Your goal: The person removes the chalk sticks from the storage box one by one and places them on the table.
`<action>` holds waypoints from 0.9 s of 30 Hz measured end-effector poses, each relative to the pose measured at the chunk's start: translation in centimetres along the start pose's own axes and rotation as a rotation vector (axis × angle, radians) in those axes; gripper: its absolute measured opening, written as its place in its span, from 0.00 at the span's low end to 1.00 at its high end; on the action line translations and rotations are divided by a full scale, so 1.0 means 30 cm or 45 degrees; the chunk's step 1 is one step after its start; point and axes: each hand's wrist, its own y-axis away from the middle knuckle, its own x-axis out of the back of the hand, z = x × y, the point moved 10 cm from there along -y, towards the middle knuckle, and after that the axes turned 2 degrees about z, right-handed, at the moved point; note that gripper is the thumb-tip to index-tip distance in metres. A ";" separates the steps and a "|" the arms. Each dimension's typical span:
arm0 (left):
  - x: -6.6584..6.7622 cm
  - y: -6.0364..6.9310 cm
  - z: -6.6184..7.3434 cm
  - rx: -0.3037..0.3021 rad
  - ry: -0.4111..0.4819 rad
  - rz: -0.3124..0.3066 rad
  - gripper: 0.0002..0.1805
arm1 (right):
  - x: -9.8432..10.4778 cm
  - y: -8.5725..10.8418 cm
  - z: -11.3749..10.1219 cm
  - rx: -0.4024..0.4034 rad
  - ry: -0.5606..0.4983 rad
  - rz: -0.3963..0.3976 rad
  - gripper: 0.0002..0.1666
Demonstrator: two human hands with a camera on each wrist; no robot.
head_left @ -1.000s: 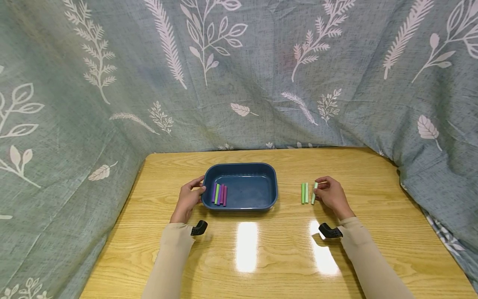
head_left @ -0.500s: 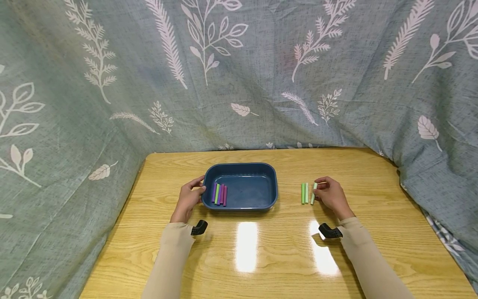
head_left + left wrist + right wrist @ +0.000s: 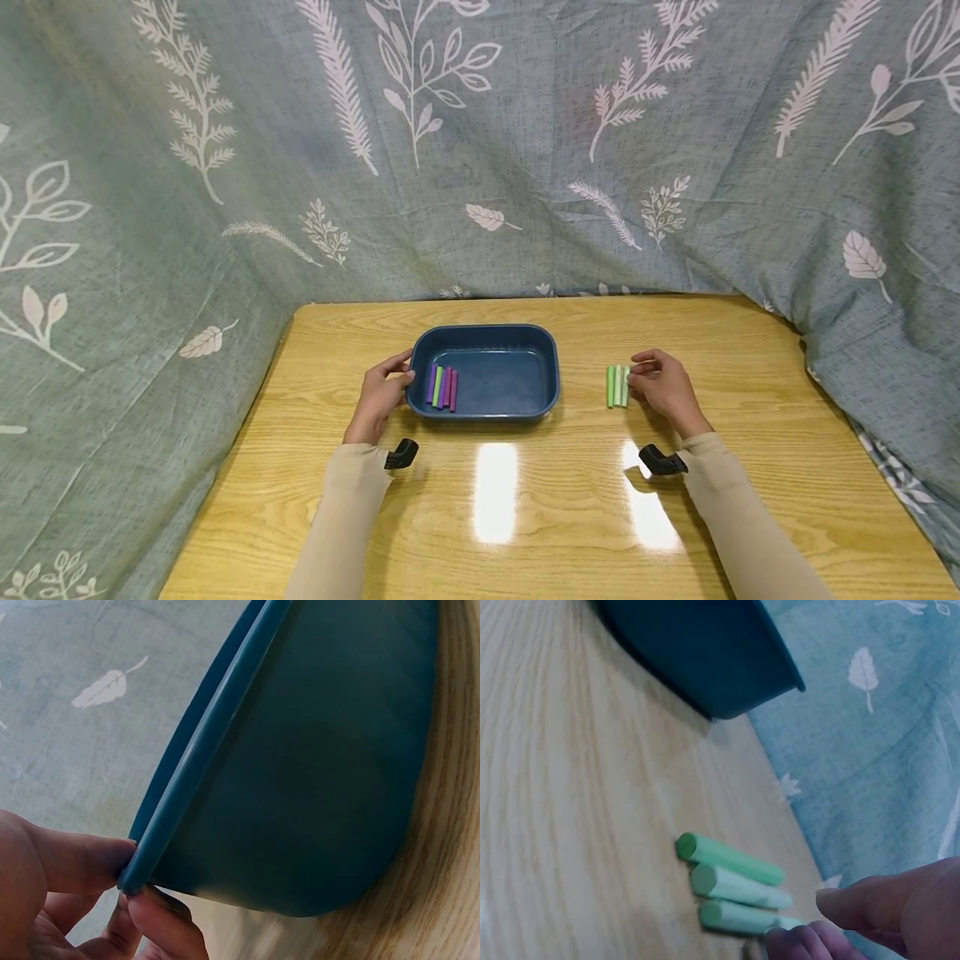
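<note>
My left hand (image 3: pixel 381 400) pinches the left rim of a dark blue tray (image 3: pixel 495 416), thumb and fingers on either side of the rim (image 3: pixel 191 761) in the left wrist view. Inside the tray, at its left end, lie several purple, green and maroon sticks (image 3: pixel 453 392). On the table right of the tray, three green sticks lie side by side: a brighter one (image 3: pixel 611 387) and two paler ones (image 3: pixel 742 888). My right hand (image 3: pixel 666 393) is at the rightmost pale stick (image 3: pixel 739 917), thumb and fingers parted, fingertips touching or just beside its far end.
The wooden table (image 3: pixel 555 500) extends around the tray, with bright reflections near its front. A grey-green leaf-patterned cloth (image 3: pixel 480 167) hangs behind and at both sides. A black curved piece (image 3: pixel 402 454) is at the left wrist, another (image 3: pixel 662 461) at the right.
The rightmost pale stick has moved left against the other two and stands straighter. My right fingers, pinching it before, have parted. My left hand keeps its hold on the tray.
</note>
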 end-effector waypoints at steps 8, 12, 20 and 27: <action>0.000 0.002 0.001 -0.002 -0.012 0.002 0.26 | -0.007 0.008 -0.067 0.079 0.040 -0.015 0.23; -0.001 0.003 0.002 0.001 -0.011 -0.002 0.26 | -0.025 0.005 -0.103 0.097 -0.009 -0.032 0.23; -0.003 0.003 0.003 -0.003 -0.010 -0.018 0.26 | -0.066 0.002 -0.187 0.149 -0.073 -0.073 0.22; -0.002 0.003 0.004 -0.008 -0.013 -0.015 0.26 | -0.114 -0.001 -0.266 0.203 -0.125 -0.100 0.20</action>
